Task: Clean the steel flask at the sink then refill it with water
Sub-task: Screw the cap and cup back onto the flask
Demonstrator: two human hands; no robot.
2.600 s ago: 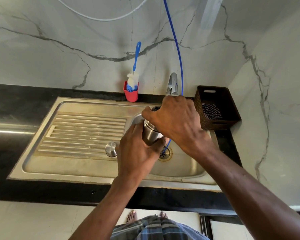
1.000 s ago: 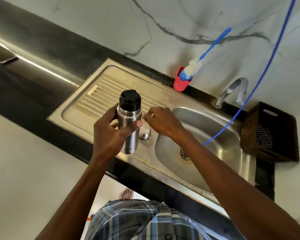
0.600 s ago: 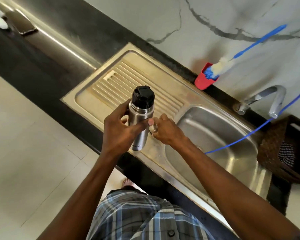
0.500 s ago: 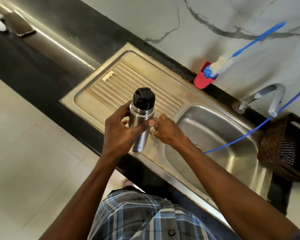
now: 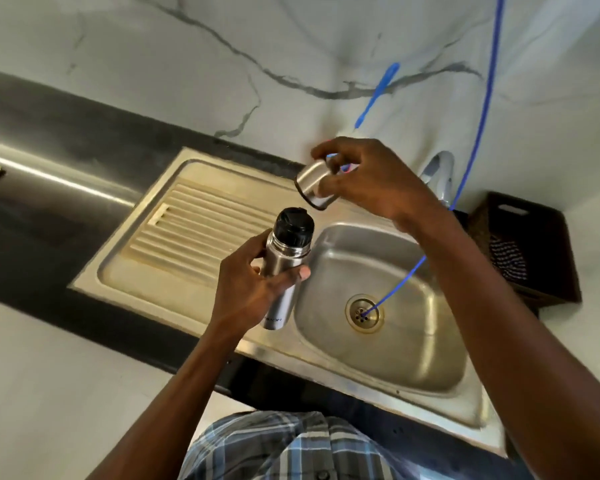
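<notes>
Two hands: flask (image 5: 280, 271), steel cap (image 5: 314, 187)

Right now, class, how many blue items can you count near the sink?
2: a blue tube hanging down the wall into the sink drain, and a blue brush handle behind the right hand.

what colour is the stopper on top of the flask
Black. The stopper sits on the steel flask held in the left hand; the head view shows it clearly.

Single head-worn view, looking steeply down, close over the sink (image 5: 430, 368)
</notes>
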